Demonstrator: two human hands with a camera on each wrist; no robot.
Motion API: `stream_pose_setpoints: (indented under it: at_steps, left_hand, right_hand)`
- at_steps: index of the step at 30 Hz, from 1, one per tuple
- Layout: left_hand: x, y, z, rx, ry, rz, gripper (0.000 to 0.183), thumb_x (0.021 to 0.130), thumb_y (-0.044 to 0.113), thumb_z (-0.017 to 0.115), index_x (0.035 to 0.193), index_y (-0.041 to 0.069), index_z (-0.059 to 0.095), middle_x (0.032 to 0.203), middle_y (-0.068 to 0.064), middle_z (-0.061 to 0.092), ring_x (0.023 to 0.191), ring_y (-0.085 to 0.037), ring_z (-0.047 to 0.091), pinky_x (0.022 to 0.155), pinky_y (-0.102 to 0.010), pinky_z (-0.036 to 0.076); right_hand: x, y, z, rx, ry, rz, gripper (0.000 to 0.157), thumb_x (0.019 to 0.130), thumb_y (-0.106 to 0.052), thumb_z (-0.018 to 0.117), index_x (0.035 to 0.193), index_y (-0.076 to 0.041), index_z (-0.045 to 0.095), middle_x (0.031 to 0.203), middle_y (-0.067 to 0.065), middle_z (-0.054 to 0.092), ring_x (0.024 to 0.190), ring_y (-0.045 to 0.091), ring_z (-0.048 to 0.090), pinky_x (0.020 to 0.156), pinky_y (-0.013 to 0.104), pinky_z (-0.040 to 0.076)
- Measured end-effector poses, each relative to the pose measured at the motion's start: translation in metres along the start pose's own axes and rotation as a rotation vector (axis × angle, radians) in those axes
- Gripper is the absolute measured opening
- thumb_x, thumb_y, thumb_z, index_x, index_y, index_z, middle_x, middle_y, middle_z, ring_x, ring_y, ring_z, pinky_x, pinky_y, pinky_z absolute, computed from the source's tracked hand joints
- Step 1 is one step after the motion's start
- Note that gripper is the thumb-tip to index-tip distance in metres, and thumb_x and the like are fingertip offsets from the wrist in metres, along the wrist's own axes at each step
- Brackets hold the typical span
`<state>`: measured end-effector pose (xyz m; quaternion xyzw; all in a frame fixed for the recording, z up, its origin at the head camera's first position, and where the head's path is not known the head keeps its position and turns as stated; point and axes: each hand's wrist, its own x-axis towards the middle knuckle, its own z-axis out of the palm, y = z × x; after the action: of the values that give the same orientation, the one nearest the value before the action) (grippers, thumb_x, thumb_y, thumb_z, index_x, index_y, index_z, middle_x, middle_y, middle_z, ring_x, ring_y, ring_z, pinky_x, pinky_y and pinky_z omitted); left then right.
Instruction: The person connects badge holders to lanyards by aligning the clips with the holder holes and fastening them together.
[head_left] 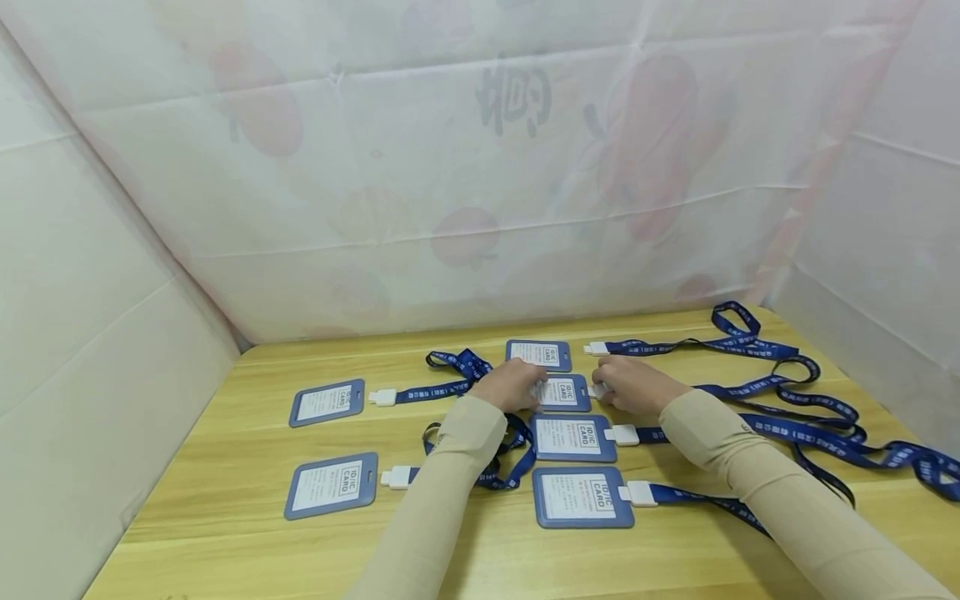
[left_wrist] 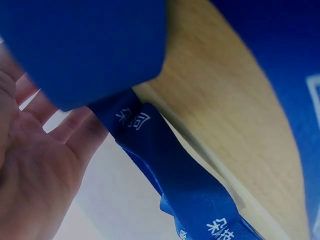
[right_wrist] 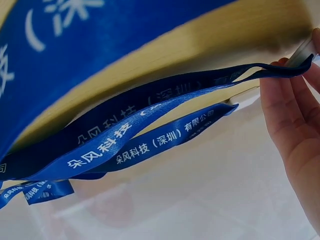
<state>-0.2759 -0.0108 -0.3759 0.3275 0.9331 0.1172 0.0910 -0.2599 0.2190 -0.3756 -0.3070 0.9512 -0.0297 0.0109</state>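
My left hand (head_left: 513,385) grips the left end of a blue ID card holder (head_left: 568,392), second from the back in the middle column. A white card shows in it. On its other side, my right hand (head_left: 636,385) pinches the white clip (head_left: 597,390) of a blue lanyard (head_left: 742,390) close to the holder's slotted end; whether they are joined is hidden. In the right wrist view the fingers (right_wrist: 280,100) hold the clip end, with the printed strap (right_wrist: 100,147) trailing away. Blue material (left_wrist: 100,45) covers the left fingertips in the left wrist view.
In front lie two card holders (head_left: 573,438) (head_left: 583,497) with lanyard clips at their slots. Behind is another holder (head_left: 538,354), its clip (head_left: 596,348) apart. Two more holders (head_left: 327,403) (head_left: 332,486) lie left, beside separate clips (head_left: 382,397) (head_left: 397,477). Cloth walls (head_left: 480,167) surround the wooden table (head_left: 225,450).
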Motion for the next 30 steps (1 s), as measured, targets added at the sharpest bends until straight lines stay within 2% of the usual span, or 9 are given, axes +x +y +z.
stream_pose_setpoints:
  at_steps: [15, 30]
  left_hand:
    - [0.0003, 0.0012, -0.0009, -0.006, -0.004, -0.024, 0.042, 0.087, 0.020, 0.083, 0.126, 0.010, 0.071, 0.120, -0.005, 0.071, 0.103, -0.014, 0.067, 0.088, -0.022, 0.053]
    - [0.0002, 0.0008, -0.0005, -0.022, -0.005, -0.014, 0.039, 0.086, 0.020, 0.083, 0.123, 0.008, 0.072, 0.114, -0.005, 0.073, 0.096, -0.013, 0.067, 0.084, -0.021, 0.053]
  right_hand:
    - [0.0002, 0.0006, 0.0013, -0.002, -0.004, 0.011, 0.019, 0.084, 0.000, 0.080, 0.103, 0.001, 0.075, 0.090, 0.006, 0.063, 0.079, 0.016, 0.058, 0.077, 0.034, 0.057]
    - [0.0013, -0.0004, 0.0008, 0.005, -0.027, 0.034, 0.019, 0.087, 0.000, 0.078, 0.105, 0.001, 0.075, 0.092, 0.006, 0.064, 0.080, 0.017, 0.058, 0.079, 0.035, 0.057]
